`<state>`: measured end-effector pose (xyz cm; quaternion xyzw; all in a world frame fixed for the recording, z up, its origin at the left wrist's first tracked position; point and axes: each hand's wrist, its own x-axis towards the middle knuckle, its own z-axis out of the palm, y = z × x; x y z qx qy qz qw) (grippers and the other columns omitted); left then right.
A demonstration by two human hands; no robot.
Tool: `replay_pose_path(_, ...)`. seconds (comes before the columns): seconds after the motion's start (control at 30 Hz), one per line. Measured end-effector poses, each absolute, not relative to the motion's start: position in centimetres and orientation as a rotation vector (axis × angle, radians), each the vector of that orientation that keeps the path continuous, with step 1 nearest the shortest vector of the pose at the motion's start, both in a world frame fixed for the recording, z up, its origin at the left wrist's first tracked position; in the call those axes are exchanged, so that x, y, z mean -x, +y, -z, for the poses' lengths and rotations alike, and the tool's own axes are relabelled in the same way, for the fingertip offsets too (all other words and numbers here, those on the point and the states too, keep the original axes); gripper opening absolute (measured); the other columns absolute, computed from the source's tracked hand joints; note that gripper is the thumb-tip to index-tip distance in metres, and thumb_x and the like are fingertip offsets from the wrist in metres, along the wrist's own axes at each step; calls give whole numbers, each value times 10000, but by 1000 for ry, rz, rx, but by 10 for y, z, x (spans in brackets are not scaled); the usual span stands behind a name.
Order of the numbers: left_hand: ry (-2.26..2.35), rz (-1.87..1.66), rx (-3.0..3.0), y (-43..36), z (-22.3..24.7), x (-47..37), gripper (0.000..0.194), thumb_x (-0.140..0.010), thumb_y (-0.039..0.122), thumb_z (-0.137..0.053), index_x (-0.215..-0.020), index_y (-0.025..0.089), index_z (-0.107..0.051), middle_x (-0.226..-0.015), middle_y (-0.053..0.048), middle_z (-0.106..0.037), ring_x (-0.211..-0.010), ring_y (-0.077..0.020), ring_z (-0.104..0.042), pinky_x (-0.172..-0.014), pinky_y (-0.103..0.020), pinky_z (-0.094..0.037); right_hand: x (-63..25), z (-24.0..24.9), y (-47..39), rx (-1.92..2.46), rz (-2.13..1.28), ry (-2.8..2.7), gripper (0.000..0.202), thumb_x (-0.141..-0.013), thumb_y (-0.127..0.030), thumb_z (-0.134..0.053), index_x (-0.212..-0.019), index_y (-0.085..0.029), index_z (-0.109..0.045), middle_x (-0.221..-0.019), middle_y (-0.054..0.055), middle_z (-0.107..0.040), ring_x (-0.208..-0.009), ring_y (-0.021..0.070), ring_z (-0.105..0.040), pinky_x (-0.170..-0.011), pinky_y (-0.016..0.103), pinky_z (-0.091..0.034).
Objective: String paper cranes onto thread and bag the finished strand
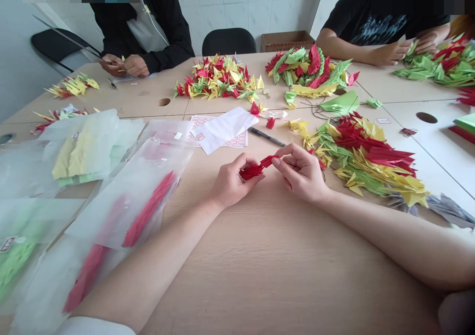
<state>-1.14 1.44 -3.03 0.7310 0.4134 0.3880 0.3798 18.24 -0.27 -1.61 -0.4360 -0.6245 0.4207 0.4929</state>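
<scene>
Over the near part of the wooden table, my left hand (230,180) is closed around a small bundle of red folded paper pieces (252,171). My right hand (304,175) pinches the far right end of this red paper between thumb and fingertips. More red paper shows beneath and behind the right fingers, partly hidden. Close to my right hand lies a long pile of red, yellow and green folded paper cranes (367,152). A black pen (266,137) rests just beyond my hands.
Clear plastic bags (148,176) with red, green and yellow paper cover the left side. White paper (226,127) lies on red-printed label sheets. Two crane heaps (218,77) (308,70) stand farther back. Two people work across the table; one's hands (126,66) hold something small and yellowish.
</scene>
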Motion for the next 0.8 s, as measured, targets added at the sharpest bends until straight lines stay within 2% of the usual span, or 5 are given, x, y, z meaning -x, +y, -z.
replay_pose_path(0.17,1030,-967,-1856,15,31,12,242,-823,347,-708,-920,199,-543,-861,-8,-691,-744,-129,-665,-638,-208,-513,-182,17,-2,1021,-1038,-1514,242,-921,-421,-619,-882,-193,-548,-527,-87,-325,-448,65,-251,-436,240,-163)
replay_pose_path(0.6,932,-928,-1808,15,27,13,217,-833,302,-671,-918,201,-499,-842,2,-619,-750,-126,-622,-720,-238,-504,-183,17,-2,1029,-1043,-1543,228,-923,-413,-616,-896,-197,-552,-515,-91,-321,-417,63,-277,-417,236,-172)
replay_pose_path(0.8,931,-947,-1791,15,28,13,210,-845,290,-663,-921,195,-491,-848,1,-611,-752,-115,-615,-703,-221,-492,-183,18,-2,1038,-1021,-1553,229,-922,-415,-617,-894,-196,-556,-524,-90,-308,-433,67,-255,-430,243,-160)
